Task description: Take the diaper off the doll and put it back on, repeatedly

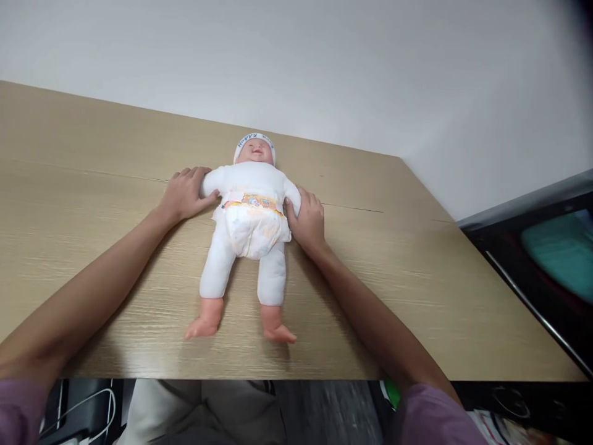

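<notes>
Doll's hands (pixel 296 207) covered by person's hands, dark box (pixel 546 259) cut off right

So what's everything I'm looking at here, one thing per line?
Soft baby doll in white suit: one, white with pink feet, lying face up mid-table, head toward the wall.
White printed cap: one, white with blue lettering, on the doll's head.
Printed paper diaper: one, white with an orange band, around the doll's waist.
Light wooden table: one, pale oak, under the doll.
White wall: one, behind the table.
Dark bin with teal cloth: one, black, at the right edge.
White cable: one, below the table's near edge, left.
Left hand: one, on the doll's arm.
Right hand: one, against the doll's other arm.
</notes>
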`<state>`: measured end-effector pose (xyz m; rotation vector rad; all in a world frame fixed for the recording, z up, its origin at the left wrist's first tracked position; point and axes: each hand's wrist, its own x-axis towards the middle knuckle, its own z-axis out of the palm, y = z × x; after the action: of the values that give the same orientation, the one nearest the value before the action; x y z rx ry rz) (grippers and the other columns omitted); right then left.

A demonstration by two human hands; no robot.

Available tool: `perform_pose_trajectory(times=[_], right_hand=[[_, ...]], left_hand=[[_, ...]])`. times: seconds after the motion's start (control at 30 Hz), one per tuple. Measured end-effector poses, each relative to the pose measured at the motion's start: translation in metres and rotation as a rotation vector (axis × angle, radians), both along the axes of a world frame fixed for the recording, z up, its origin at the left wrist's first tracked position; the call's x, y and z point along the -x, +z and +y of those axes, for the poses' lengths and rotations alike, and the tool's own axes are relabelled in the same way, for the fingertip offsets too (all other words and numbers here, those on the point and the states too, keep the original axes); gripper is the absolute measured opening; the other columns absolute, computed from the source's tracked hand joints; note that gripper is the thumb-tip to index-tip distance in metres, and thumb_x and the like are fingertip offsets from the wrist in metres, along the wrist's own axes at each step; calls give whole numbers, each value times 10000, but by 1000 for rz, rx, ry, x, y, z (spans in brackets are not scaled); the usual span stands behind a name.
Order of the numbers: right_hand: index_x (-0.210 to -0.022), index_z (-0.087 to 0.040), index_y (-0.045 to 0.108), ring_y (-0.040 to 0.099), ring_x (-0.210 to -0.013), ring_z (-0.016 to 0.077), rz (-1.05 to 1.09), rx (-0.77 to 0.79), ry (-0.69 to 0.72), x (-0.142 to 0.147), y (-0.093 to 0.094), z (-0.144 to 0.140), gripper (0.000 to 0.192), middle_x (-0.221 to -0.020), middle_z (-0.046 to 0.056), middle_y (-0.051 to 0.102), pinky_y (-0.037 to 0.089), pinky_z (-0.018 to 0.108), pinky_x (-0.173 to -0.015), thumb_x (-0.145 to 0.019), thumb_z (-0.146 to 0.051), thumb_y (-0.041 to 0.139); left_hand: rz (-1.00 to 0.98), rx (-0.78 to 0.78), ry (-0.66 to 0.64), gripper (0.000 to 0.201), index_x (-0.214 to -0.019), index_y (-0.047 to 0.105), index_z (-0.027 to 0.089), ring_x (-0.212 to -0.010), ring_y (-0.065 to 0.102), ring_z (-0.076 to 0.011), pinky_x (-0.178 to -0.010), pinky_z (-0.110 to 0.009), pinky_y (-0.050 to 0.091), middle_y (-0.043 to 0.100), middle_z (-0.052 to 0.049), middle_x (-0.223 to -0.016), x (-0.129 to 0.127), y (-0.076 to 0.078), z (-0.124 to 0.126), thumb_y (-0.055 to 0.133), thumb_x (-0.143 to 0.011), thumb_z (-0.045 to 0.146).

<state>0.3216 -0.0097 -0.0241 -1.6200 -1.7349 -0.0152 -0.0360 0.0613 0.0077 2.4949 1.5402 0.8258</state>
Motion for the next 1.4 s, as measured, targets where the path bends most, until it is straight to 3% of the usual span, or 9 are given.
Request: perform_pose_trajectory(times=[0.17, 0.3, 0.43, 0.53, 0.63, 0.73, 0.93, 1.17, 1.4], right_hand=[[-1416, -195, 728, 737, -1230, 367, 241, 138, -1, 12, 13, -2, 546, -1368, 198, 808, 568, 513, -1094, -1105, -596, 528], [-1333, -190, 762, 766, -1224, 345, 492, 205, 88, 4, 33, -20, 530, -1373, 179, 821, 596, 514, -1100, -1029, -606, 641], [-1396, -240, 766, 753, -1310, 355, 573, 203, 277, -13, 69, -73, 616, -1423, 128, 815, 604, 533, -1129, -981, -691, 708], [-1430, -270, 769, 743, -1338, 365, 472, 184, 346, -22, 100, -135, 603, -1452, 104, 804, 589, 531, -1155, -1003, -692, 713], [-1452, -281, 771, 769, -1272, 361, 361, 211, 415, -24, 120, -204, 552, -1410, 102, 817, 606, 507, -1110, -1054, -653, 688], [-1489, -312, 765, 765, -1304, 366, 293, 318, 546, -16, 124, -266, 517, -1415, 97, 821, 612, 508, -1114, -1069, -606, 704], [-1612, -384, 682, 734, -1355, 299, 90, 527, 908, 34, 75, -339, 480, -1478, 50, 796, 537, 466, -1214, -1135, -435, 696], [-1607, -237, 679, 659, -1391, 343, -183, 519, 810, 76, -10, -336, 482, -1431, 147, 777, 455, 546, -1271, -1161, -422, 671], [-1216, -271, 837, 740, -1258, 265, 137, 550, 765, 54, -12, -372, 231, -1292, 69, 815, 552, 446, -1165, -1117, -444, 719]], left_hand=[[-19, 105, 135, 573, -1289, 691, 154, -1119, 692, -446, -1030, -516, 494, 778, -215, -1158, -26, 19, -20, 684, -940, 608], [-82, 177, 160, 540, -1196, 661, 182, -1025, 694, -413, -950, -472, 503, 759, -166, -1069, -35, 57, -65, 768, -918, 633], [-193, 220, 102, 622, -1225, 611, 230, -1016, 687, -382, -877, -420, 500, 741, -109, -1095, -29, 97, -152, 822, -891, 709], [-263, 208, 94, 667, -1293, 581, 258, -1020, 705, -379, -823, -414, 498, 742, -101, -1163, -22, 101, -240, 817, -879, 725], [-273, 237, 176, 621, -1252, 599, 289, -913, 722, -367, -742, -432, 507, 744, -77, -1020, -9, 69, -335, 803, -840, 706], [-251, 312, 143, 482, -1068, 656, 330, -804, 735, -364, -687, -466, 555, 747, -63, -895, 15, 13, -431, 854, -749, 631], [-225, 485, 172, 411, -1096, 710, 365, -848, 826, -412, -713, -522, 665, 849, -67, -970, 64, -75, -571, 854, -764, 559], [-91, 631, 146, 434, -1165, 705, 308, -871, 824, -395, -755, -481, 650, 855, -63, -961, 76, -73, -576, 734, -933, 674], [154, 236, -34, 353, -1086, 767, 260, -1075, 774, -436, -1044, -647, 540, 847, -134, -1155, 78, -45, -538, 695, -1035, 602]])
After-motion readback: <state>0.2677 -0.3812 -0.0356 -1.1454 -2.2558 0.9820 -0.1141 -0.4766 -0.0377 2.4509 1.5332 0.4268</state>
